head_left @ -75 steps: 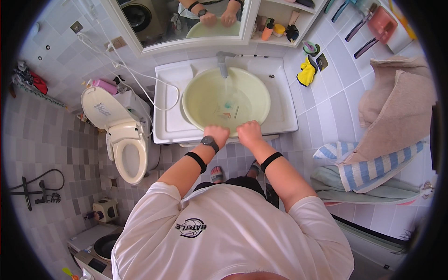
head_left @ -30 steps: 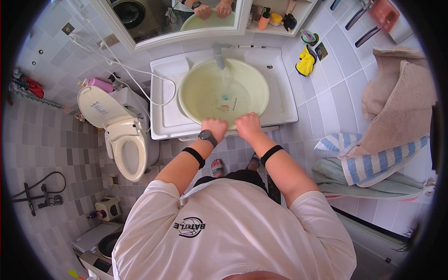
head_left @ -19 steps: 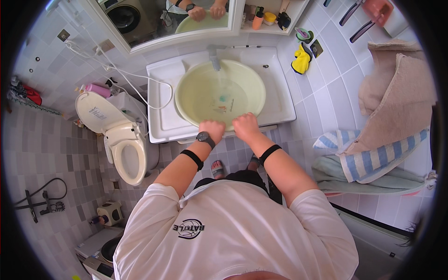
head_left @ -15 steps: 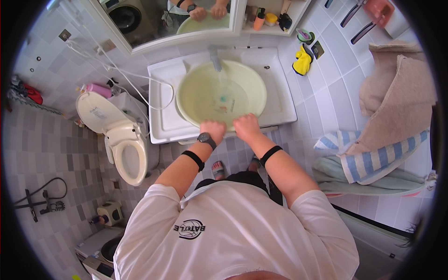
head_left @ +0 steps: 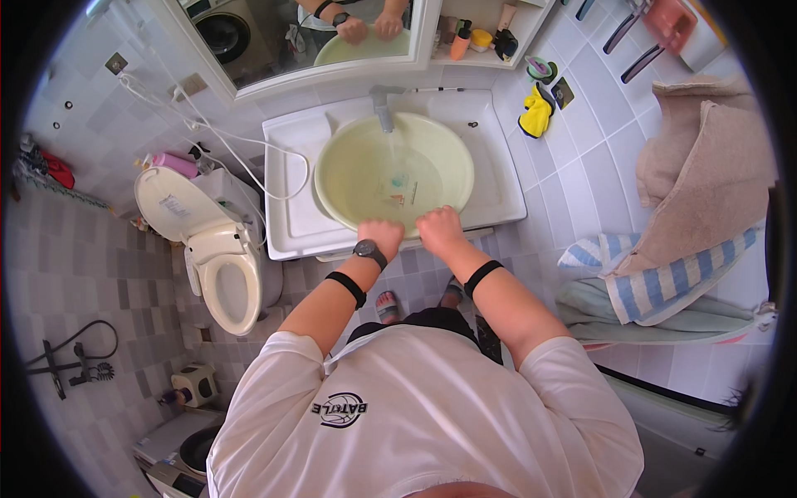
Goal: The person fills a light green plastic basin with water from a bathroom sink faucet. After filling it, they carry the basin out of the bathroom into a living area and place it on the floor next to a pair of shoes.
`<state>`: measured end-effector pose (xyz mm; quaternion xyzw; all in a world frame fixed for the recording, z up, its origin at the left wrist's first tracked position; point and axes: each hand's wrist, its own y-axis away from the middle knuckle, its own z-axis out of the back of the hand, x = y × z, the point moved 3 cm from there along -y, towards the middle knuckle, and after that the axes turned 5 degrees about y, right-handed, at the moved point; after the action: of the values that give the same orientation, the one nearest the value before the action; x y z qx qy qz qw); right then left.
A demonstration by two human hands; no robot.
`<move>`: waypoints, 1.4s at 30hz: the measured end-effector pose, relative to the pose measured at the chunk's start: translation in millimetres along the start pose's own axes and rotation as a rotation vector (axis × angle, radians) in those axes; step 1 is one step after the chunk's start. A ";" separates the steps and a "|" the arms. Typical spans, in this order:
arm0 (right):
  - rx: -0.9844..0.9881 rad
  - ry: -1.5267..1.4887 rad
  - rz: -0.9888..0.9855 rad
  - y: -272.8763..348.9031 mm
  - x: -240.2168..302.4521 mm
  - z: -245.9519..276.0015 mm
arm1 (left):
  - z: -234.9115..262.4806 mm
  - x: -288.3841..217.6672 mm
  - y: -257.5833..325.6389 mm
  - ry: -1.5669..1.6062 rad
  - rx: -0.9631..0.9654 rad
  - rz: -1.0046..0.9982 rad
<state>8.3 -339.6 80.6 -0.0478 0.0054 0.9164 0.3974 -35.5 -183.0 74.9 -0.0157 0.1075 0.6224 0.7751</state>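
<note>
A pale yellow-green wash basin (head_left: pixel 340 195) sits on the white sink top (head_left: pixel 286 220). Water runs into it from the grey faucet (head_left: pixel 383 112), and a pool lies over the printed bottom. Both my hands grip the basin's near rim with fingers curled round it. My left hand (head_left: pixel 382 235), with a dark watch (head_left: pixel 367 248) on the wrist, holds the rim left of its near middle. A short way to the right, my right hand (head_left: pixel 440 227) holds the same rim. The fingertips under the rim are hidden.
A white hose (head_left: pixel 286 197) loops over the sink's left side. The toilet (head_left: pixel 232 290) stands at the left with its lid up. Yellow gloves (head_left: pixel 537 110) hang on the right wall, and towels (head_left: pixel 697 183) hang farther right. A mirror (head_left: pixel 274 46) is behind the faucet.
The view has shifted very slightly. Both hands keep their hold on the basin's rim, and the water still runs.
</note>
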 end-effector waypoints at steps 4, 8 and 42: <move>-0.027 -0.006 0.014 -0.1 0.4 3.3 | 0.2 0.5 1.0 0.024 -0.010 0.004; -0.001 -0.009 0.012 1.4 2.3 0.8 | -0.6 0.0 3.0 0.063 -0.038 -0.004; -0.005 -0.111 0.084 1.5 -10.4 -1.3 | -4.8 -4.6 -0.9 -0.058 -0.199 -0.019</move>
<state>14.5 -348.2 80.3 0.0023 -0.0167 0.9336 0.3580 -36.3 -188.4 71.0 -0.0755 0.0228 0.6228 0.7784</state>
